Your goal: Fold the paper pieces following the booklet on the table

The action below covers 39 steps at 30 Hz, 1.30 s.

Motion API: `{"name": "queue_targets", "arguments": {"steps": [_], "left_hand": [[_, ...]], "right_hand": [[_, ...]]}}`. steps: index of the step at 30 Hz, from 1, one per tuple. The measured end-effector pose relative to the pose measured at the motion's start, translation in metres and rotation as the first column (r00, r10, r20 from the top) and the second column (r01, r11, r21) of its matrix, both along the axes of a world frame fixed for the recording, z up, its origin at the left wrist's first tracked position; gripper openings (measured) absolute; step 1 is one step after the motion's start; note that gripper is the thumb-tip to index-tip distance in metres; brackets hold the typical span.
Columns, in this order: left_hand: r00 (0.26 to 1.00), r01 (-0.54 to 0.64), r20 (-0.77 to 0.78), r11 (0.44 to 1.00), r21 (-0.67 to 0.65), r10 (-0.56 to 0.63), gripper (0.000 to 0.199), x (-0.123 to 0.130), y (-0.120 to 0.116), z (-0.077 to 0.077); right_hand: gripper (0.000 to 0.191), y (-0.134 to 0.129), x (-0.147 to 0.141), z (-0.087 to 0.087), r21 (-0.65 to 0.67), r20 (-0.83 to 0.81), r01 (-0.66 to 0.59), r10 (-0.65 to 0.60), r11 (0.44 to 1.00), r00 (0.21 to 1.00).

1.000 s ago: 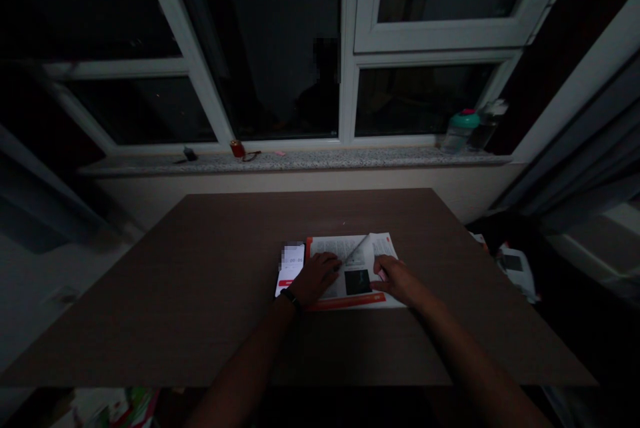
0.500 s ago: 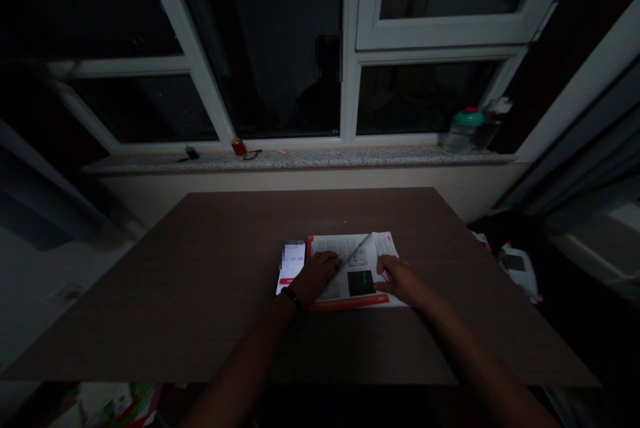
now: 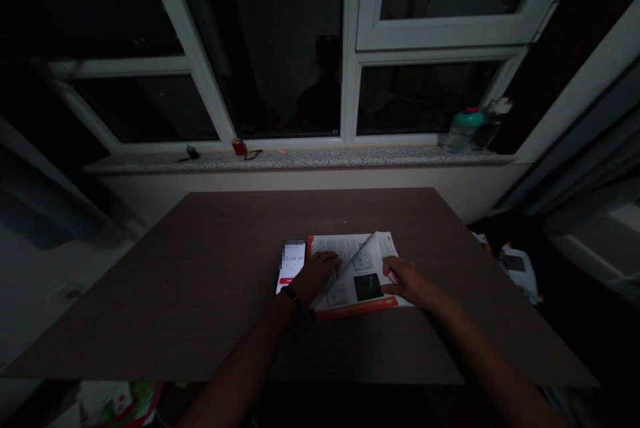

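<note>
Hiding parts of booklet (image 3: 369, 263): left hand (image 3: 319, 276), right hand (image 3: 406, 279); print (image 3: 340, 245) illegible.

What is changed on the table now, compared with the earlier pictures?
The right hand moved a little to the right, and the top page shifted that way with it, its orange band coming slightly nearer the person. The left hand stays on the papers, and the phone stays beside them.

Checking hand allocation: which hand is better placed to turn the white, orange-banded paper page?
Likely right: the right hand appears to pinch the page along its right edge; the left hand rests farther left.
</note>
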<state>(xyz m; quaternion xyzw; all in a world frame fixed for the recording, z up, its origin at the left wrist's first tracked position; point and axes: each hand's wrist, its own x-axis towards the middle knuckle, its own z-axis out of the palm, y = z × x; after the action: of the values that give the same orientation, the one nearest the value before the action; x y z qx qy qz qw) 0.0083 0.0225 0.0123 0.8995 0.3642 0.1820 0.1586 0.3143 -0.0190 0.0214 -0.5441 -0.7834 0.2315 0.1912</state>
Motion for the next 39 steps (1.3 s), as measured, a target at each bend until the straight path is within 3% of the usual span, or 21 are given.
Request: {"name": "queue_targets", "arguments": {"steps": [9,14,20,24,29,34,39], "left_hand": [[0.999,-0.032,0.018,0.999,0.000,0.032,0.033,0.007,-0.008,0.015],[1.000,0.005,-0.018,1.000,0.001,-0.005,0.059,0.021,-0.008,0.015],[0.998,-0.033,-0.047,0.998,0.046,0.035,0.057,0.027,-0.006,0.002],[0.998,-0.039,-0.056,0.997,0.065,0.043,0.055,0.028,-0.009,0.004],[0.997,-0.052,-0.056,0.997,0.060,0.055,0.053,0.029,-0.011,0.008],[0.998,-0.036,-0.052,0.997,0.072,0.040,0.052,0.027,-0.009,0.003],[0.999,-0.035,-0.011,0.996,0.081,0.036,0.042,0.024,-0.008,-0.001]], "right_hand": [[0.029,0.000,0.005,-0.002,0.009,0.007,-0.014,0.013,1.000,1.000],[0.031,0.003,0.003,0.000,0.064,-0.006,0.008,-0.008,0.998,1.000],[0.023,0.006,-0.025,0.013,0.299,-0.092,0.149,-0.128,0.942,0.988],[0.025,0.013,-0.056,0.018,0.392,-0.133,0.156,-0.112,0.906,0.985],[0.029,0.027,-0.079,0.007,0.429,-0.139,0.187,-0.140,0.884,0.980],[0.035,0.031,-0.079,-0.008,0.463,-0.089,0.180,-0.156,0.868,0.984],[0.040,0.026,-0.080,-0.011,0.479,-0.030,0.150,-0.154,0.865,0.988]]}}
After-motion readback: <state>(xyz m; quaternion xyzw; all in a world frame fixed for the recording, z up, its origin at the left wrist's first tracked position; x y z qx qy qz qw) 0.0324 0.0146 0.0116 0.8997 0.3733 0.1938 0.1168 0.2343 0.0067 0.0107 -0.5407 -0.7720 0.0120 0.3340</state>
